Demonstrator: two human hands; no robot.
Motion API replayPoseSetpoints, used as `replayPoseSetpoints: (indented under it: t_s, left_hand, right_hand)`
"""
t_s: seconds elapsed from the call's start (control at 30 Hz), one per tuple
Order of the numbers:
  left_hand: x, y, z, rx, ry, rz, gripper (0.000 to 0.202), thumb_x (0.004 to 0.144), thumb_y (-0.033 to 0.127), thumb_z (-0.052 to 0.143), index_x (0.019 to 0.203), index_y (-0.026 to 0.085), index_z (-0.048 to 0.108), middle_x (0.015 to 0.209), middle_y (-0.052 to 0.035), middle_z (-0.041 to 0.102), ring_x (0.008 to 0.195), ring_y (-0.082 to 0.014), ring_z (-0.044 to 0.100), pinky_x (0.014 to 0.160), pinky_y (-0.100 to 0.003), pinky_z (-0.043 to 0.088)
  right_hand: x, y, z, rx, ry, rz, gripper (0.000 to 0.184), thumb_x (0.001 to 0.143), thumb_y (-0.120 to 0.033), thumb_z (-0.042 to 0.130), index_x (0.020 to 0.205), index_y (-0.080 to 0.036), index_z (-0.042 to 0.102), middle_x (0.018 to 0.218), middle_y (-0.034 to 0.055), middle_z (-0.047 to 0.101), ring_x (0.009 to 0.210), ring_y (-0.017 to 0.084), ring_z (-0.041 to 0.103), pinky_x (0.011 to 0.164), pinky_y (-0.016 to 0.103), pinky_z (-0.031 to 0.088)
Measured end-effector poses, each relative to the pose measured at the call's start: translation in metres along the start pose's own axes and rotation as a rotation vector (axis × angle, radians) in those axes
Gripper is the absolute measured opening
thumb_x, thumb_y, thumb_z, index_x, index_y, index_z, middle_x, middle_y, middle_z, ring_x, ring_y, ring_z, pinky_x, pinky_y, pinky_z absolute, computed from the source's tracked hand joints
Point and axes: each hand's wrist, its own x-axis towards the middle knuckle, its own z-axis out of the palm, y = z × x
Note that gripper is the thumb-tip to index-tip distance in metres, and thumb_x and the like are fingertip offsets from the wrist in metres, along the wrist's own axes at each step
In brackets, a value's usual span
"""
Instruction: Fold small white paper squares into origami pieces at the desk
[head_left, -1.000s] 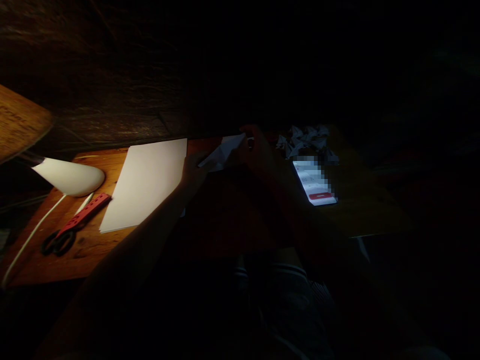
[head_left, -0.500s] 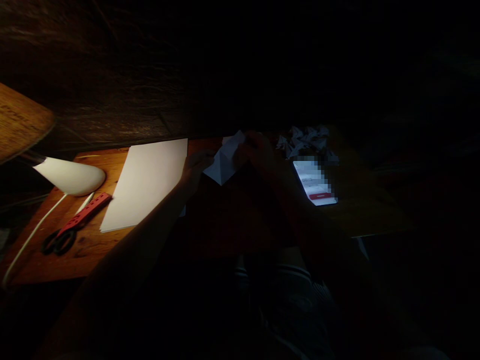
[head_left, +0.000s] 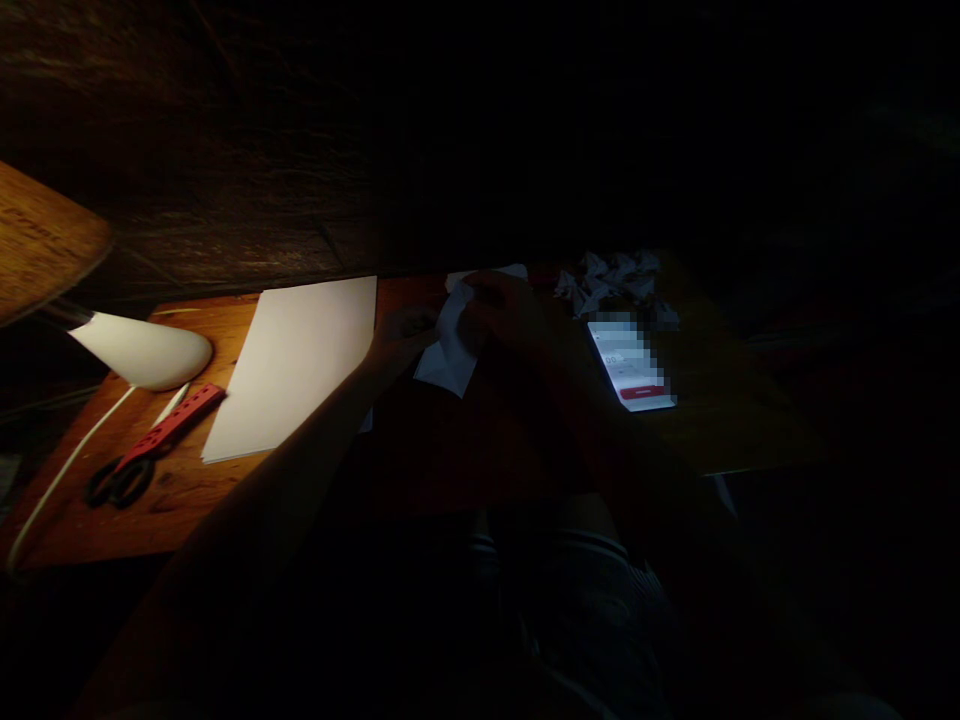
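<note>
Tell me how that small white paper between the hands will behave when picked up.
The paper is probably floppy: it bends between the left hand and right hand. Likely very light, being a thin sheet. It seems to crease easily, judging by its folds and the crumpled paper nearby.

Dark room — a lit wooden desk (head_left: 187,480) against a rough wall (head_left: 225,200).

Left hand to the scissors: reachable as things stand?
Likely yes, once it lets go: the left hand holds the folded paper with the right hand; only the flat white sheet lies between it and the scissors.
</note>
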Motion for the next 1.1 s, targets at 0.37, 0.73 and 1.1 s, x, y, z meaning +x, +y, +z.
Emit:
replayPoseSetpoints:
  t_s: [0.37, 0.73, 1.1]
  left_hand:
    - [0.005, -0.004, 0.001, 0.163, 0.026, 0.043, 0.007, 0.078, 0.025, 0.071, 0.078, 0.018, 0.068, 0.073, -0.0005, 0.068, 0.072, -0.0153, 0.064, 0.067, -0.026, 0.051]
    - [0.003, -0.01, 0.005, 0.146, 0.01, 0.065, 0.037, 0.077, 0.023, 0.069, 0.113, 0.018, 0.076, 0.082, -0.0009, 0.073, 0.076, -0.0166, 0.069, 0.074, -0.028, 0.06]
    - [-0.002, -0.006, 0.003, 0.114, 0.003, 0.066, 0.036, 0.084, 0.032, 0.073, 0.117, 0.018, 0.079, 0.116, -0.0097, 0.082, 0.109, -0.026, 0.077, 0.102, -0.039, 0.063]
  right_hand:
    - [-0.001, -0.006, 0.0, 0.222, -0.053, -0.006, 0.031, 0.074, -0.007, 0.058, 0.093, -0.02, 0.078, 0.103, 0.0038, 0.082, 0.101, 0.021, 0.075, 0.1, 0.038, 0.058]
    - [0.003, 0.001, 0.0, 0.131, -0.045, 0.017, 0.029, 0.074, -0.011, 0.053, 0.091, -0.021, 0.075, 0.101, 0.0038, 0.079, 0.101, 0.023, 0.073, 0.098, 0.04, 0.056]
    - [0.006, 0.008, 0.002, -0.042, 0.05, 0.126, 0.018, 0.086, -0.012, 0.062, 0.099, -0.021, 0.071, 0.106, 0.0067, 0.076, 0.102, 0.025, 0.07, 0.094, 0.039, 0.055]
